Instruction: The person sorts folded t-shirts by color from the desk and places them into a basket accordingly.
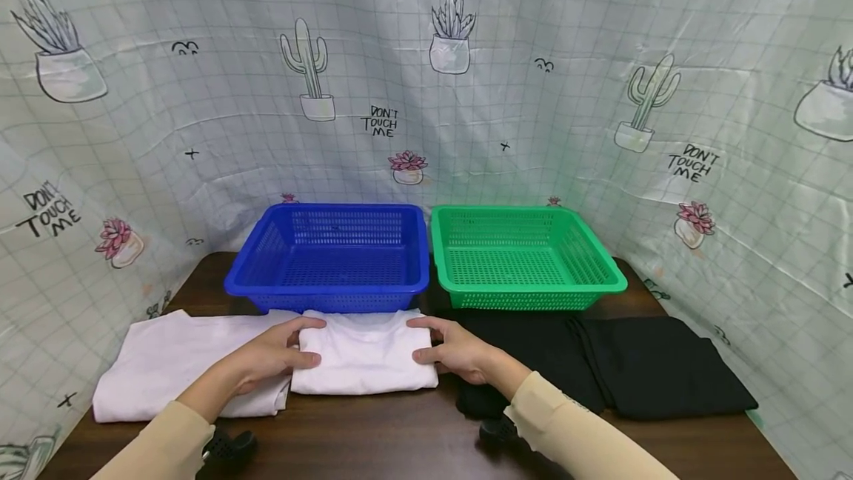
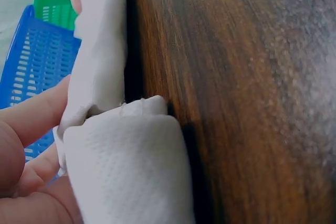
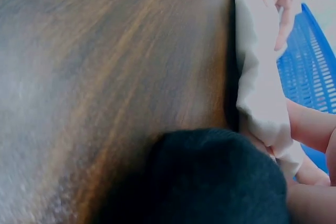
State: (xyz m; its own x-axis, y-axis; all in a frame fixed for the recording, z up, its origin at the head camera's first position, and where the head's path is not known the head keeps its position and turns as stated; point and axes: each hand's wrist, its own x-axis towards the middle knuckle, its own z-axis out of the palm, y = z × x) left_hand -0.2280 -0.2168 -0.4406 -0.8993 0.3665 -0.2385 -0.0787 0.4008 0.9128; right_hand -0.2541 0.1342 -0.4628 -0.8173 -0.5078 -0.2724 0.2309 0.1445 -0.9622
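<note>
A folded white shirt [image 1: 365, 358] lies in the middle of the table in the head view, a curved neckline faintly visible near its far edge. My left hand [image 1: 269, 354] grips its left side and my right hand [image 1: 463, 352] its right side. On each side some fingers rest on top, while others are hidden under or behind the cloth. In the left wrist view, fingers [image 2: 39, 111] press the shirt's end beside another white garment [image 2: 131, 166]. The right wrist view shows fingers [image 3: 312, 124] at the opposite end, near black cloth [image 3: 215, 177].
Behind the shirt stand a blue basket [image 1: 326, 291] and a green basket [image 1: 533, 298], side by side. Folded white clothing [image 1: 173, 361] lies at left, and folded black garments [image 1: 673, 369] at right. A patterned curtain [image 1: 426, 110] encloses the brown table [image 1: 373, 435].
</note>
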